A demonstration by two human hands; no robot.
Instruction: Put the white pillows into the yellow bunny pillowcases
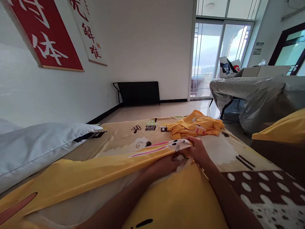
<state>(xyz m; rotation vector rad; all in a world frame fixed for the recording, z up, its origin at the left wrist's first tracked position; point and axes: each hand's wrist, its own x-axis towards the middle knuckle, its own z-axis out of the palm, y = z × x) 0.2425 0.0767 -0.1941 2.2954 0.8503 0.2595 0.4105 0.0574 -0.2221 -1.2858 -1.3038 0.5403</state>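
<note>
A yellow pillowcase [188, 194] with a rabbit print lies before me, its opening spread along the left. Inside it shows part of a white pillow [78, 203]. My left hand [168, 167] reaches in under the case's raised edge, its fingers curled at the pillow's far corner; the fingertips are partly hidden. My right hand [199, 150] is closed around the gathered cloth of the case at that same corner, beside the rabbit's face. Both hands are close together, almost touching.
The bed has a patterned blanket [121, 133]. A crumpled orange-yellow cloth [196, 125] lies at its far side, a white pillow [43, 146] at left. A plastic-covered table [252, 86] with boxes stands right, near a yellow cushion-like thing [283, 127]. A black folded frame [139, 93] leans against the wall.
</note>
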